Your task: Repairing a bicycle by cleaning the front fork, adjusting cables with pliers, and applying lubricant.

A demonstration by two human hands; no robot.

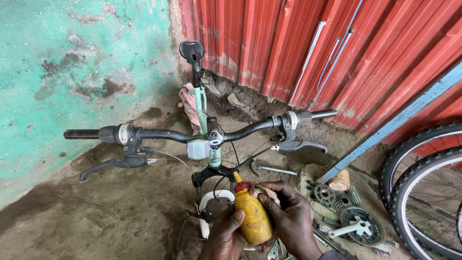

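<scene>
A grimy yellow squeeze bottle with a red cap and nozzle is held in both my hands at the bottom centre. My left hand wraps its lower left side. My right hand grips its right side with a bit of rag behind the bottle. The nozzle points up towards the stem of a mint-green bicycle. Its black handlebar runs across the frame, with a white reflector at the middle and brake levers at both ends. The black saddle is farther off.
A red corrugated metal wall stands behind, a teal painted wall at left. On the dirt floor at right lie a crankset, a sprocket, a spanner, spokes and a small wooden block. Two bicycle wheels lean at the right edge.
</scene>
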